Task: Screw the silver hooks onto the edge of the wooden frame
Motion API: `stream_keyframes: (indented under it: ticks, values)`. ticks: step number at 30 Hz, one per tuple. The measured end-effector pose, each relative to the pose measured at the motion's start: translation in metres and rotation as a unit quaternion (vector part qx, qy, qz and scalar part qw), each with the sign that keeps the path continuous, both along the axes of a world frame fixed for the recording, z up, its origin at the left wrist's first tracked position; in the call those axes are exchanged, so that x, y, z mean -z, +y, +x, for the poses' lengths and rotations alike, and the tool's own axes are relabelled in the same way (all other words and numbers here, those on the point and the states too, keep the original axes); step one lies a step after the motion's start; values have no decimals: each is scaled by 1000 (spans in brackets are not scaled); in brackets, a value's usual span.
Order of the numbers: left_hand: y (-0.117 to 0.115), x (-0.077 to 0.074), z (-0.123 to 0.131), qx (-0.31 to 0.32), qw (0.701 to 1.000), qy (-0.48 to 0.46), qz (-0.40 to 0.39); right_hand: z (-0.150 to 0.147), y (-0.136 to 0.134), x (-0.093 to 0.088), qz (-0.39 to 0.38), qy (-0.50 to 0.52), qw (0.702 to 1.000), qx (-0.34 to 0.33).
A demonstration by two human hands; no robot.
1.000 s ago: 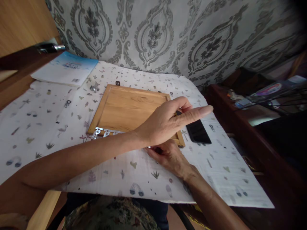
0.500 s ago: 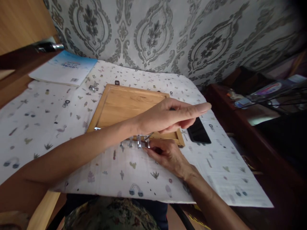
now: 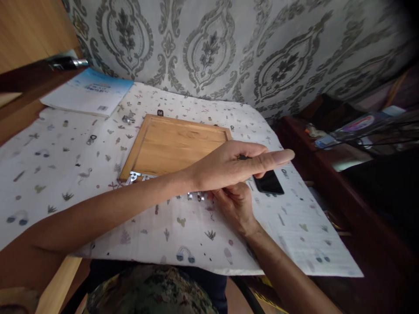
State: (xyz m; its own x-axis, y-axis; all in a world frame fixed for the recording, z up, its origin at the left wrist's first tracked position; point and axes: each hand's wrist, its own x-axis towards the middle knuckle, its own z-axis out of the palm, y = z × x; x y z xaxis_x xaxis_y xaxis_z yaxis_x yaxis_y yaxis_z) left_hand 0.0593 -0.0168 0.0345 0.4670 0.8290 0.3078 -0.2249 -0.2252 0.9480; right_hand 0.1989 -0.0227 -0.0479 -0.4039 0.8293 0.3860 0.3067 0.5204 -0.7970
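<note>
The left hand (image 3: 229,168) hovers over the near right corner of the wooden tray (image 3: 170,144), fingers pinched on a small dark piece (image 3: 242,157); the right hand (image 3: 237,205) has slid farther under it, beside the metal clips (image 3: 195,196) on the counter (image 3: 65,174); its fingers are hidden, so I cannot tell their grip.

left arm crossed over the right, hands stacked

the left forearm (image 3: 131,200) runs bare from the lower left across to the right, its left hand (image 3: 229,168) held palm down with the index finger (image 3: 275,158) stretched straight out to the right and the thumb pinched against the fingers beside it. the right forearm (image 3: 288,270) comes up from the lower right; the right hand (image 3: 234,203) sits just beneath the left hand, knuckles up, its fingertips hidden under it.
</note>
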Motion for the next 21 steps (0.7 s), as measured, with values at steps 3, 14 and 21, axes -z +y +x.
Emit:
stream_keyframes:
  ticks: [3, 14, 21]
  values:
    - [-9, 1, 4, -128, 991, -12, 26, -1, 2, 5, 28, 2, 1000, 12]
    - [-6, 3, 6, -151, 988, -30, -6, -3, -2, -3, -19, -37, 999, 16]
    - [12, -1, -4, 1, 998, -21, -55, 2, -7, -7, -49, -102, 994, -8]
